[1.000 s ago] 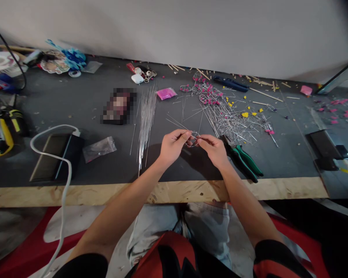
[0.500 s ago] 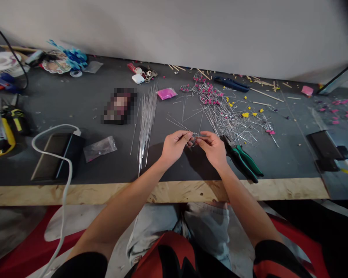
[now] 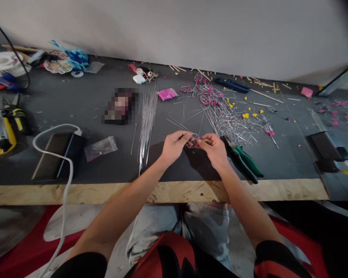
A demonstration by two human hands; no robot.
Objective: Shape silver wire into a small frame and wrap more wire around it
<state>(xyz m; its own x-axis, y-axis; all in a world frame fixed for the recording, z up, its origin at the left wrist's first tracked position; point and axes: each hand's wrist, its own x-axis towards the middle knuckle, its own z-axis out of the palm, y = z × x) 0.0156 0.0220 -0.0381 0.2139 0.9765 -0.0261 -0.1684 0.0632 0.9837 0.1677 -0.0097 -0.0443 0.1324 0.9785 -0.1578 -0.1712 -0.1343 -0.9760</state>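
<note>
Between my two hands is a small piece of bent wire (image 3: 192, 143) with thin loops. My left hand (image 3: 175, 146) pinches its left side with thumb and fingers. On the other side my right hand (image 3: 213, 147) is closed on the wire too, thumb against fingertips. Fine details of the wire are too small to make out. Green-handled pliers (image 3: 244, 160) lie just right of my right hand. Left of my left hand lies a bundle of straight wires (image 3: 146, 123). Beyond my right hand is a heap of wire pieces (image 3: 234, 125), some with pink bits.
A pink packet (image 3: 167, 94) and a dark-handled tool (image 3: 231, 84) lie further back. On the left are a power bank (image 3: 58, 156) with a white cable, a small plastic bag (image 3: 101, 148) and yellow-black cutters (image 3: 5, 133). The wooden table edge (image 3: 191, 192) runs beneath my forearms.
My right fingers have shifted very slightly on the wire, and its loops show a little more between my hands. The things on the table stay where they were.
</note>
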